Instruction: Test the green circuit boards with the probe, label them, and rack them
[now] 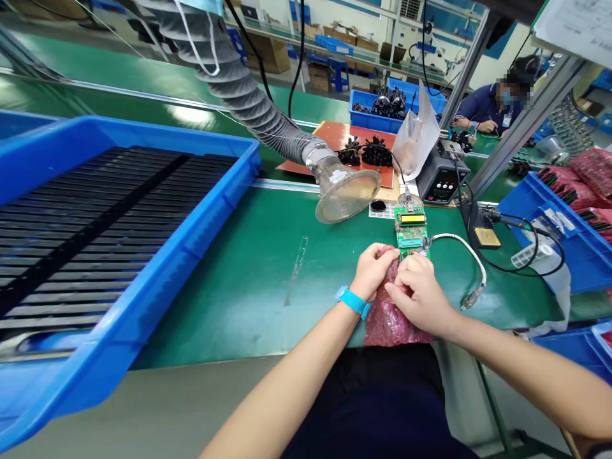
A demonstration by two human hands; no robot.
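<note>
A pink bubble-wrap bag [389, 317] lies at the front edge of the green bench, close to my body. My left hand [371, 271] pinches its upper left side, a blue band around the wrist. Curled against the bag's upper right side is my right hand [418, 287], fingers closed on it; what else they may hold is hidden. Just beyond my fingertips sits a green circuit board [411, 228] with a small yellow display, its near end partly covered by my hands. A white cable [466, 248] runs from the board to a metal-tipped plug.
A large blue tray [186, 236] of dark strips stands left. A fume-extraction hose with a clear hood [347, 194] hangs over the bench. At right are a soldering station [442, 175] and a blue bin [535, 217] with pink bags. Another person [492, 105] sits farther back.
</note>
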